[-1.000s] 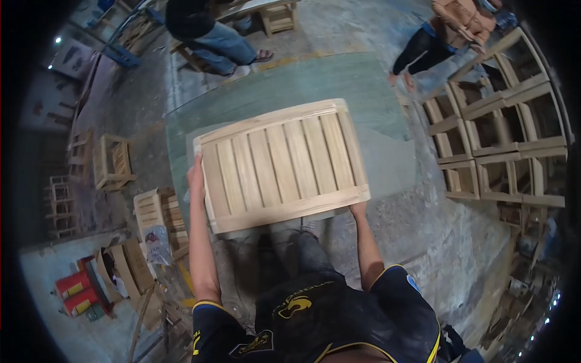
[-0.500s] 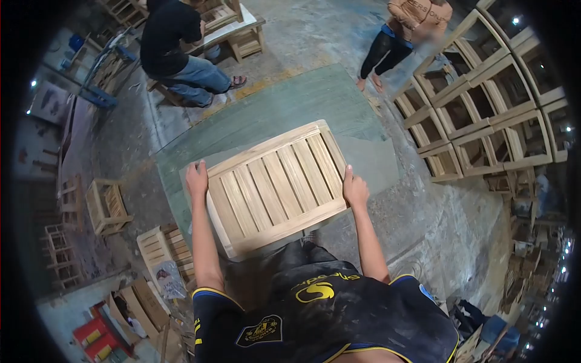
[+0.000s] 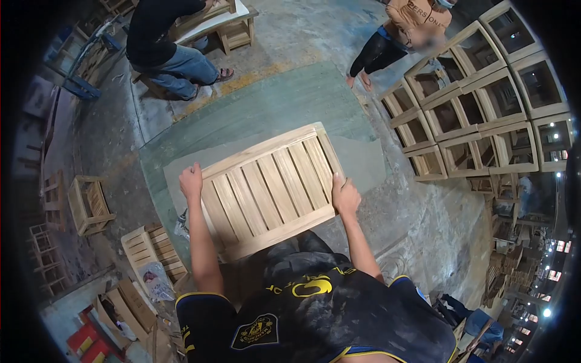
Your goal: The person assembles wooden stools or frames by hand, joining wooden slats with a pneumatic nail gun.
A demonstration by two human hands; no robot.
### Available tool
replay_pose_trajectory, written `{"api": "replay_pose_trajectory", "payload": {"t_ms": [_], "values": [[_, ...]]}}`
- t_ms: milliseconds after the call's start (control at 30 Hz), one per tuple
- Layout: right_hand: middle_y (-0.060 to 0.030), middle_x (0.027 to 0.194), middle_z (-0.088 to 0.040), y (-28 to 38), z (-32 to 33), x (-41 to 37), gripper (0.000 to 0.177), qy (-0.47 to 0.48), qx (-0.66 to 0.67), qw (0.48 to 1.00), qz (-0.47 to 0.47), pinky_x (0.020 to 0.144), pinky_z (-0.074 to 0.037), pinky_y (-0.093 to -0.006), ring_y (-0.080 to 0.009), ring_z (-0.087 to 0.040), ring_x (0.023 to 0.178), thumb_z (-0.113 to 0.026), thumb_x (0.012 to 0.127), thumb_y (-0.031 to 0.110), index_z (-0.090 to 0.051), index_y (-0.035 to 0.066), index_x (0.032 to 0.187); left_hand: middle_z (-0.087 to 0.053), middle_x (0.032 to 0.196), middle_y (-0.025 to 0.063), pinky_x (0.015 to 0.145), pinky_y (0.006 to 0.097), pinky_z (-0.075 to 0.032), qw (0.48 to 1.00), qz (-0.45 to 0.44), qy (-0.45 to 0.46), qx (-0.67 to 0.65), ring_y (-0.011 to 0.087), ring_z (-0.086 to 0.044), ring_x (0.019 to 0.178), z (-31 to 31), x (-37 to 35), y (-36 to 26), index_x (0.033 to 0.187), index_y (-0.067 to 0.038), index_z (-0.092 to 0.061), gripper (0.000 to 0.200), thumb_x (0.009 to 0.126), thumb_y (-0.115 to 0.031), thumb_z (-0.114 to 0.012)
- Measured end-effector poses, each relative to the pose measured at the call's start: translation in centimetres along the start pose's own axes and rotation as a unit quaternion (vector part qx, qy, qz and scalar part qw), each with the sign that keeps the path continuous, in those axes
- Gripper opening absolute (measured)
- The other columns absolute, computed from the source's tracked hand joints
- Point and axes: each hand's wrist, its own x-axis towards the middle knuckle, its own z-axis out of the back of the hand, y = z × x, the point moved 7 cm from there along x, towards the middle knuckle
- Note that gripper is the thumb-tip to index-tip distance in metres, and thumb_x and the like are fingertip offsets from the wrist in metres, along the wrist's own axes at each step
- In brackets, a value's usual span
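A slatted wooden panel [image 3: 260,187] with a pale frame and rounded corners is held in front of my body, tilted over the green work surface. My left hand [image 3: 192,180] is closed around its left end near the far corner. On the opposite side, my right hand [image 3: 345,193] grips the right end, thumb resting along the frame. Under the panel lies a grey sheet [image 3: 363,158] on the green board [image 3: 266,91]. A small metal-looking tool [image 3: 181,222] shows beside my left forearm.
Stacked wooden frames [image 3: 478,103] stand at the right. A person in an orange top [image 3: 417,21] stands beyond the board; another in a black shirt [image 3: 160,36] works at a bench [image 3: 212,27]. At left are a small wooden stool [image 3: 91,206], more slatted panels [image 3: 151,251] and cardboard boxes [image 3: 130,305].
The whole view has shifted slightly, with the surroundings sliding left. Both hands still hold the panel, and the small tool beside my left forearm has come into clearer sight.
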Motion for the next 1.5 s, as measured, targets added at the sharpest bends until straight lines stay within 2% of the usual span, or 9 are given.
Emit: {"api": "replay_pose_trajectory", "payload": {"t_ms": [233,400,500,600,900,1100,1200,1367,1500], "values": [[-0.0313,0.100,-0.061,1.4,1.3,2.8,0.063,-0.045,0.073,0.992,0.091,0.085,-0.043,-0.0515,-0.0458,-0.058,0.097,-0.036,0.094,0.051,-0.058,-0.006,0.104,-0.055,0.120,0.0252,0.093,0.0426,-0.042,0.958,-0.047,-0.227,-0.168,0.0372,-0.054,0.110,5.2,-9.4,0.3,0.132,0.001,-0.042,0.046,0.094,-0.022,-0.053],[-0.0271,0.096,-0.064,16.1,10.7,8.1,0.057,-0.105,0.211,0.933,0.272,0.088,-0.044,-0.0488,-0.0424,-0.060,0.097,-0.039,0.095,0.047,-0.063,-0.004,0.103,-0.056,0.110,0.0290,0.083,0.0438,-0.044,0.959,0.060,-0.252,-0.114,0.0396,-0.057,0.097,3.0,-21.4,8.1,0.125,0.008,-0.045,0.044,0.094,-0.024,-0.048],[-0.0262,0.093,-0.066,21.9,7.3,12.2,0.061,-0.005,0.085,0.952,0.295,0.088,-0.045,-0.0482,-0.0411,-0.062,0.096,-0.036,0.094,0.051,-0.069,-0.001,0.096,-0.057,0.102,0.0306,0.078,0.0445,-0.045,0.961,0.121,-0.234,-0.080,0.0406,-0.058,0.093,0.6,-24.5,11.5,0.116,0.008,-0.049,0.038,0.096,-0.024,-0.043],[-0.0273,0.091,-0.065,19.6,-3.2,15.1,0.069,0.071,-0.054,0.972,0.217,0.086,-0.046,-0.0495,-0.0419,-0.062,0.094,-0.029,0.094,0.056,-0.071,0.000,0.089,-0.059,0.100,0.0290,0.076,0.0464,-0.045,0.956,0.170,-0.188,-0.147,0.0430,-0.058,0.092,-1.9,-23.9,13.5,0.111,0.005,-0.052,0.038,0.098,-0.028,-0.039],[-0.0286,0.094,-0.064,19.5,-4.6,15.7,0.074,0.094,-0.029,0.967,0.236,0.088,-0.045,-0.0511,-0.0448,-0.060,0.097,-0.027,0.092,0.061,-0.071,0.002,0.092,-0.064,0.094,0.0224,0.074,0.0531,-0.045,0.943,0.294,-0.151,-0.028,0.0432,-0.060,0.089,0.7,-24.7,8.8,0.104,-0.003,-0.059,0.042,0.097,-0.037,-0.036],[-0.0263,0.094,-0.065,19.3,-4.2,16.0,0.066,0.069,0.012,0.968,0.240,0.085,-0.045,-0.0504,-0.0444,-0.060,0.095,-0.032,0.094,0.055,-0.069,0.001,0.095,-0.063,0.090,0.0240,0.073,0.0543,-0.045,0.950,0.276,-0.143,0.008,0.0456,-0.059,0.087,-1.2,-24.0,11.3,0.098,-0.002,-0.058,0.040,0.097,-0.036,-0.037],[-0.0261,0.102,-0.063,18.2,-0.4,13.0,0.055,-0.017,0.086,0.959,0.270,0.090,-0.043,-0.0475,-0.0411,-0.057,0.102,-0.041,0.094,0.046,-0.064,-0.002,0.107,-0.062,0.096,0.0256,0.075,0.0535,-0.045,0.990,0.085,-0.104,0.044,0.0461,-0.058,0.089,-3.2,-20.3,15.0,0.100,0.001,-0.057,0.041,0.096,-0.035,-0.038],[-0.0266,0.108,-0.060,9.1,6.3,2.1,0.046,-0.059,0.176,0.936,0.300,0.090,-0.041,-0.0476,-0.0401,-0.055,0.104,-0.048,0.093,0.034,-0.056,-0.005,0.115,-0.057,0.113,0.0277,0.089,0.0481,-0.042,0.975,0.016,-0.219,-0.010,0.0461,-0.053,0.104,2.9,-9.5,6.0,0.121,0.004,-0.051,0.045,0.094,-0.032,-0.047],[-0.0280,0.105,-0.060,-1.7,0.1,-0.3,0.050,-0.056,0.088,0.981,0.165,0.083,-0.043,-0.0517,-0.0446,-0.057,0.096,-0.042,0.095,0.037,-0.051,-0.006,0.118,-0.058,0.113,0.0270,0.089,0.0486,-0.043,0.985,-0.038,-0.160,-0.047,0.0455,-0.054,0.105,0.3,-1.9,2.1,0.123,-0.001,-0.051,0.046,0.092,-0.034,-0.049]]}}
